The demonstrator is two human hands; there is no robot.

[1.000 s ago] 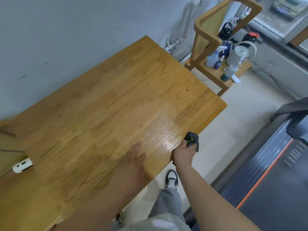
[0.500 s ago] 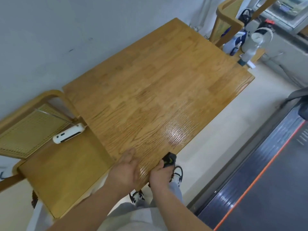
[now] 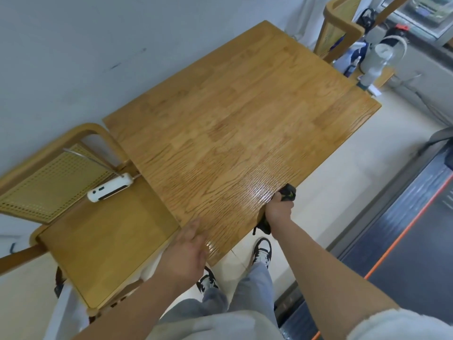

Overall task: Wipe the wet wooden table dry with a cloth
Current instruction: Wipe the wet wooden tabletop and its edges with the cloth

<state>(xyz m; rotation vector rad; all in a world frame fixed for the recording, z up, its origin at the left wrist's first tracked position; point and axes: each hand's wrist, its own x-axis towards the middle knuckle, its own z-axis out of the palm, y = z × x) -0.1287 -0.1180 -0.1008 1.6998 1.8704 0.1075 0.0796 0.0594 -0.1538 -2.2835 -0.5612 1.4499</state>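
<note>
My right hand (image 3: pixel 279 211) grips the dark cloth (image 3: pixel 288 192), bunched against the near edge of the wooden table (image 3: pixel 232 114), just right of a glossy wet patch (image 3: pixel 258 195). My left hand (image 3: pixel 187 244) rests on the table's near left corner, fingers relaxed and holding nothing.

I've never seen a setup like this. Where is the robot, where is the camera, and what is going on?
There is no robot here: a person works with two bare hands. The camera sits on the person's head and looks down, so you see their own arms and legs. The left hand rests on the near corner of the wooden table. The right hand grips a dark cloth at the table's near edge, beside a shiny patch that looks wet. A white device lies on the chair at the left.
</note>
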